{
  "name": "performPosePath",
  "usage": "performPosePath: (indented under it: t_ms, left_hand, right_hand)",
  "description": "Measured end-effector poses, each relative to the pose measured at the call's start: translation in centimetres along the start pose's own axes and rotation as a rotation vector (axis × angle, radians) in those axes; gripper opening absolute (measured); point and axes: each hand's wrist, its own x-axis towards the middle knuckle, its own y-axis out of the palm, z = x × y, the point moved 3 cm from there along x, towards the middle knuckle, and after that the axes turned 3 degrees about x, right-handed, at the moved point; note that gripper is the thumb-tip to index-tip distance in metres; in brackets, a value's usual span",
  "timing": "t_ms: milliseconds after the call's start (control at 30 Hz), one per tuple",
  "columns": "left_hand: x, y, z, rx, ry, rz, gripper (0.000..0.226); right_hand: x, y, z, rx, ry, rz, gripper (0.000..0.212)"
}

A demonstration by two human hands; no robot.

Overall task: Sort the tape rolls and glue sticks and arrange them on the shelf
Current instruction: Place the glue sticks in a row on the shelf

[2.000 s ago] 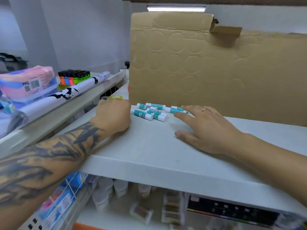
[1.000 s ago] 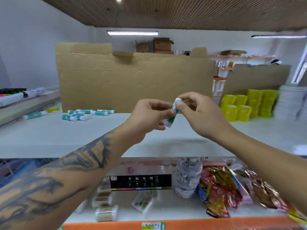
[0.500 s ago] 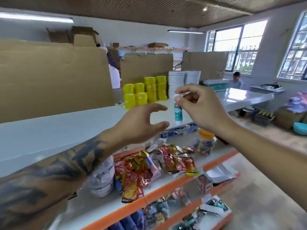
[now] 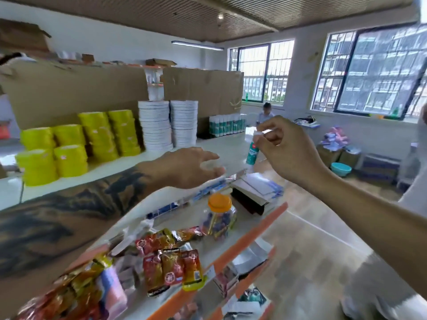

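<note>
The right hand (image 4: 286,148) pinched a small teal-and-white glue stick (image 4: 252,151) by its white cap, hanging upright over the white top shelf (image 4: 129,161). The tattooed left hand (image 4: 184,167) hovered spread, holding nothing. This looked like the carrying step. Next, I judged, the stick needed standing beside the row of matching glue sticks (image 4: 227,125), past the white tape stacks (image 4: 169,124) and yellow tape rolls (image 4: 78,140).

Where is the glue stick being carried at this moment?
Head view, right of centre: the glue stick hangs upright, pinched by its cap in the right hand, over the white shelf edge.
</note>
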Motion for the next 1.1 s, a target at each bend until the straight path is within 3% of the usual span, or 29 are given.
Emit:
performPosePath:
  t_ms: [367,600,967,1100]
  left_hand:
    - [15.2,1.1,1.7,-0.025,-0.148,0.046,0.076]
    - [17.0,3.5,1.8,0.006,-0.227,0.106,0.075]
    - [19.1,3.1,-0.2,0.103,-0.601,0.104,0.072]
    - [19.1,3.3,-0.2,0.092,-0.704,0.103,0.069]
  right_hand:
    - [15.0,4.4,-10.7,-0.014,-0.062,0.036,0.012]
    - [21.7,8.5,-14.6,0.010,-0.153,0.112,0.010]
    - [32.0,17.9,-17.5,0.076,-0.412,0.368,0.003]
    - [34.0,20.1,-17.7,0.014,-0.486,0.441,0.012]
